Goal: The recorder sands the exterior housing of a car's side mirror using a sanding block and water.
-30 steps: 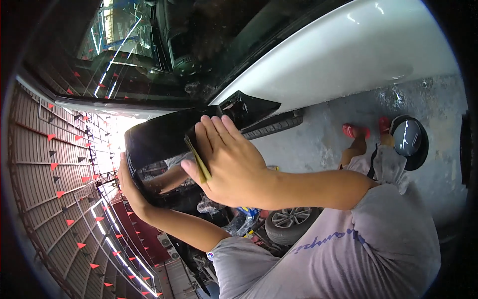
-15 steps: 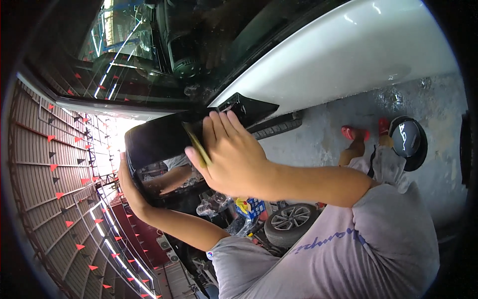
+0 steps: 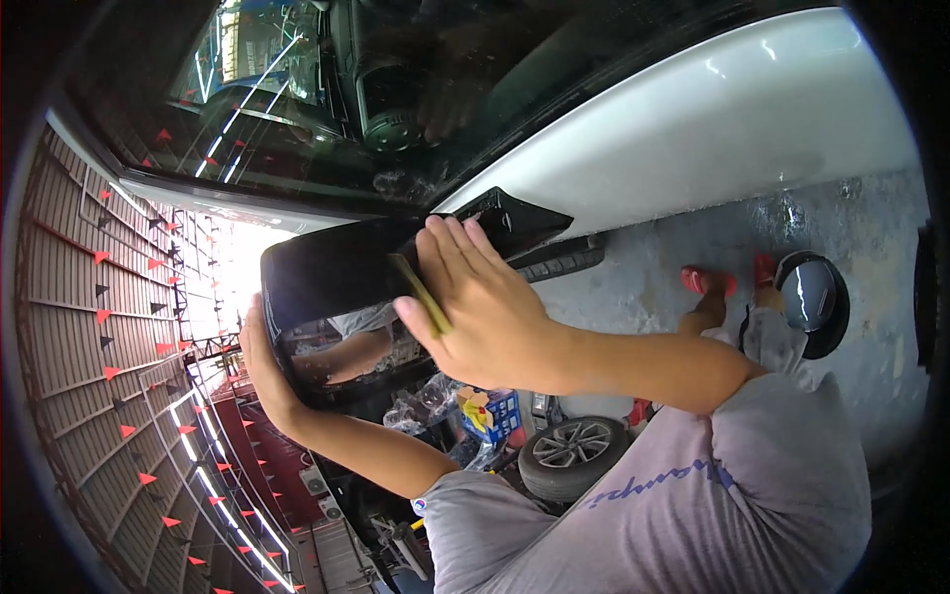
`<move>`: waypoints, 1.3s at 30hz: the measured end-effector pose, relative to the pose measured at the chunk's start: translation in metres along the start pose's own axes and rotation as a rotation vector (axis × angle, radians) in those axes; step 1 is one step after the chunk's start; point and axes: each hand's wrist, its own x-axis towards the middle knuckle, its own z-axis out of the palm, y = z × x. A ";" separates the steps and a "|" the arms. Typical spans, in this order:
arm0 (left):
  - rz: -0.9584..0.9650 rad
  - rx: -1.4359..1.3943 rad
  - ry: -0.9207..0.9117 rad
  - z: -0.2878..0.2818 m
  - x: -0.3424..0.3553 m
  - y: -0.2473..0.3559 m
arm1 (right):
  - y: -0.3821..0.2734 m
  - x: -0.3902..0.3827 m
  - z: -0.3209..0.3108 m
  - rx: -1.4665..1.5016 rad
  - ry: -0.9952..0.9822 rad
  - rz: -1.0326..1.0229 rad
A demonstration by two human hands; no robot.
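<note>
A black side mirror point(image 3: 332, 267) juts out from the white car, its glass facing me. Pinched between thumb and fingers of my right hand point(image 3: 485, 302) is a thin, yellow-green squeegee point(image 3: 420, 294), its edge against the mirror's black cover. The fingers of that hand lie straight and together over the cover near the mirror's base. My left hand point(image 3: 263, 356) lies along the mirror's outer end, fingers stretched out against its edge. The mirror glass point(image 3: 346, 351) reflects a forearm and grey clothing.
Dark window glass point(image 3: 237, 129) and a white body panel point(image 3: 693, 109) border the mirror. Below are a wheel point(image 3: 572, 455), a blue box point(image 3: 492, 414) and crumpled clear plastic point(image 3: 421, 404). At right, a person's red shoes point(image 3: 708, 280) and a dark round-topped object point(image 3: 811, 297) are on the floor.
The view has shifted slightly, so the mirror and both hands appear a little farther right. My right hand stays on the cover with the squeegee; my left hand keeps its place at the outer end.
</note>
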 end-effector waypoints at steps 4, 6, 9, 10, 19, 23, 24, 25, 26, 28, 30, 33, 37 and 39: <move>0.101 0.001 -0.036 0.005 -0.007 0.004 | 0.004 0.033 0.013 0.081 0.115 -0.215; 0.113 0.007 -0.025 -0.004 -0.005 0.001 | 0.005 0.011 0.009 0.131 0.082 -0.145; 0.121 0.048 -0.019 -0.001 -0.010 0.002 | 0.008 0.006 -0.003 0.100 0.003 -0.115; 0.096 0.007 -0.043 0.005 -0.009 0.006 | 0.003 0.024 -0.009 0.214 -0.010 -0.137; 0.014 -0.047 -0.022 0.012 -0.015 0.018 | 0.017 0.015 -0.006 0.227 -0.015 -0.154; 0.055 0.016 -0.068 0.008 -0.007 0.012 | -0.015 0.049 0.011 0.216 0.149 -0.282; 0.048 0.014 -0.067 0.010 -0.004 0.011 | -0.014 0.054 0.011 0.221 0.134 -0.281; 0.034 0.013 -0.059 0.011 -0.005 0.010 | -0.013 0.056 0.011 0.232 0.114 -0.282; 0.034 0.013 -0.061 0.010 -0.006 0.011 | -0.009 0.049 0.010 0.231 0.113 -0.281; 0.137 0.171 -0.051 0.009 -0.013 0.016 | 0.006 0.024 0.001 0.224 0.048 -0.104; 0.091 0.100 -0.063 0.010 -0.011 0.017 | 0.016 0.010 -0.006 0.142 0.005 -0.092; 0.068 0.083 -0.094 0.008 -0.011 0.013 | 0.008 0.013 0.000 0.022 -0.024 -0.076; 0.108 0.083 -0.138 0.012 -0.011 0.018 | 0.015 0.020 0.001 0.094 0.117 -0.104; 0.107 0.084 -0.105 0.013 -0.013 0.018 | 0.016 0.009 -0.008 0.200 0.050 -0.071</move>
